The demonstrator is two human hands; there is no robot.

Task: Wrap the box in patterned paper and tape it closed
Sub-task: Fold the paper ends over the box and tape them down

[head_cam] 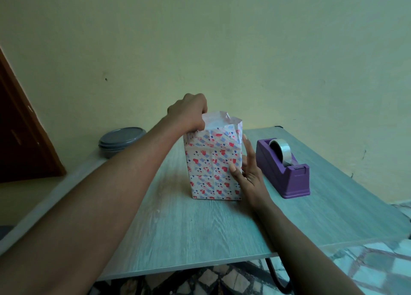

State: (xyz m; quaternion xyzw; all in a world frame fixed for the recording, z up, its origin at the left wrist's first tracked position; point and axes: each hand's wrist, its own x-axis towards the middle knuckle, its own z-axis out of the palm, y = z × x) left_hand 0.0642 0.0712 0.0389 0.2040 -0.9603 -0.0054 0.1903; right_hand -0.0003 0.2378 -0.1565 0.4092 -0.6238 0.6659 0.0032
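The box (213,167) stands upright in the middle of the table, wrapped in white paper with red hearts and blue squares. Loose paper (222,122) sticks up open above its top end. My left hand (189,114) is at the top left corner, its fingers curled over the paper's edge and gripping it. My right hand (246,170) lies flat against the box's right side with straight fingers and its thumb on the front face. A purple tape dispenser (287,172) with a clear tape roll stands just right of the box.
A grey round lidded container (121,141) sits at the table's back left corner. The wooden table (178,228) runs close to a yellow wall behind. A brown door is at the far left. Patterned floor shows beyond the table's front edge.
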